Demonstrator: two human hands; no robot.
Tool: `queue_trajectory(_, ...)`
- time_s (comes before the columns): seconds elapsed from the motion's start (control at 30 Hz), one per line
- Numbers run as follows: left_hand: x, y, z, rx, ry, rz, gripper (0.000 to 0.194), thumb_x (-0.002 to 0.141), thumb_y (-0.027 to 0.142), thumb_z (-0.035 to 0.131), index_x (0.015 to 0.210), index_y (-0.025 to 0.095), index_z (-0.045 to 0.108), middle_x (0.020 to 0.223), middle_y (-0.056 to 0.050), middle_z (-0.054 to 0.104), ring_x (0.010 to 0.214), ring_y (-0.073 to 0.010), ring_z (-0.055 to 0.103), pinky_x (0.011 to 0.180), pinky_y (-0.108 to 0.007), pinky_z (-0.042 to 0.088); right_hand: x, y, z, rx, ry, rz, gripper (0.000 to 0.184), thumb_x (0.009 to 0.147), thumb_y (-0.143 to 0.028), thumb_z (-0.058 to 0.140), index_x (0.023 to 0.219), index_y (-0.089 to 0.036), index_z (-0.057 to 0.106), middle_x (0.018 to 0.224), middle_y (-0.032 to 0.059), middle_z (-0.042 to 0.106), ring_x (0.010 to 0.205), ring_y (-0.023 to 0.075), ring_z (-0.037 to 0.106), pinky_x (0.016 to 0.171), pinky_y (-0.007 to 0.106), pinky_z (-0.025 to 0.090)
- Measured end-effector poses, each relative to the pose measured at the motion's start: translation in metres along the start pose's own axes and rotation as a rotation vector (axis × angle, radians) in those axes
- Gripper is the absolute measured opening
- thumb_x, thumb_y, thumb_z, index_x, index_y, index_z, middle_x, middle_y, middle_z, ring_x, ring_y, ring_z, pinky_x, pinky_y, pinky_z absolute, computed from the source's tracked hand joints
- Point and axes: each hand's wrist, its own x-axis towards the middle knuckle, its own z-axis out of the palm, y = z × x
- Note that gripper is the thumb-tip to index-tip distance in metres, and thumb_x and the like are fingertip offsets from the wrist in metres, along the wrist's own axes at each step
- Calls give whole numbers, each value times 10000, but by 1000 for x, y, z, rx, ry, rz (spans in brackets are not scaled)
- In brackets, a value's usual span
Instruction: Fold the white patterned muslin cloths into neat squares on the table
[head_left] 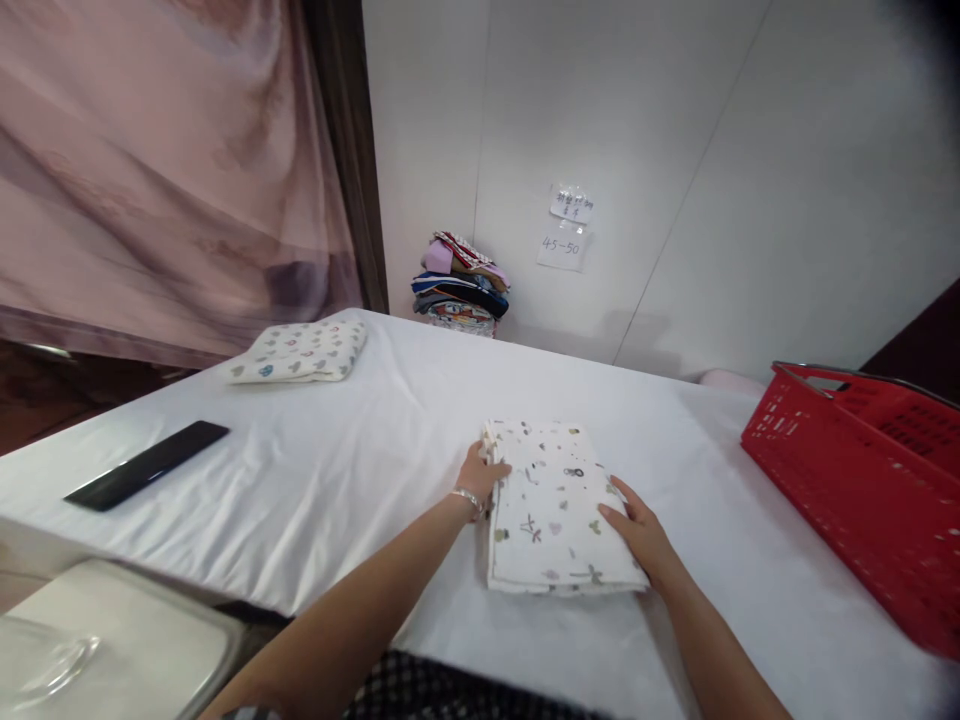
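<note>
A folded white cloth (551,515) printed with small grey, pink and green motifs lies on the white-covered table (397,450) in front of me. My left hand (484,478) grips its left edge, thumb on top and the other fingers mostly hidden by the side. At the right edge, my right hand (641,532) pinches the cloth, with its thumb on the upper face and part of the fingers along the side. Several layers show along the front and left folds.
Another folded patterned cloth (304,352) rests at the far left, behind a black glossy strip (146,465). A red plastic basket (855,500) stands on the right. Stacked clothes (461,285) sit by the wall; a pale lidded box (112,640) is at lower left.
</note>
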Motion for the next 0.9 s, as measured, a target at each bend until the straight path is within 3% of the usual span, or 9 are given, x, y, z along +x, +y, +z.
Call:
queue_trajectory(0.2,30,48,-32,49,138,76,755,645,256,652,1294,180,273,1117,-108,545,795,-149,594,678,-238,456,28,-5,41,-23,62,-150,644,661,-433,602,1235,-207,417,1146,56,555,982,197,548,791,279,463)
queue_trajectory(0.27,36,51,-43,93,144,8,781,637,301,666,1296,159,272,1152,-131,523,850,-174,585,692,-246,454,37,-5,53,-74,38,-138,669,650,-439,605,1239,-184,416,1125,73,564,969,199,551,788,283,461)
queue_trajectory(0.4,35,33,-60,121,82,-104,783,619,437,657,1246,78,354,1057,-183,574,829,-233,595,649,-297,462,45,3,61,-192,37,-132,657,636,-468,601,1210,-181,457,1056,71,589,923,199,561,784,292,452)
queue_trajectory(0.63,25,-8,-76,102,-180,-1,924,535,446,716,1299,164,281,1035,-129,609,853,-214,601,717,-284,457,43,10,56,-199,65,-107,653,635,-476,600,1203,-181,466,950,58,610,805,182,581,700,274,470)
queue_trajectory(0.9,31,-33,-74,75,-152,106,852,576,419,696,1279,155,294,925,-79,648,799,-191,612,737,-296,449,34,5,58,-180,62,-122,629,622,-448,612,1171,-165,497,870,33,619,755,168,575,658,252,459)
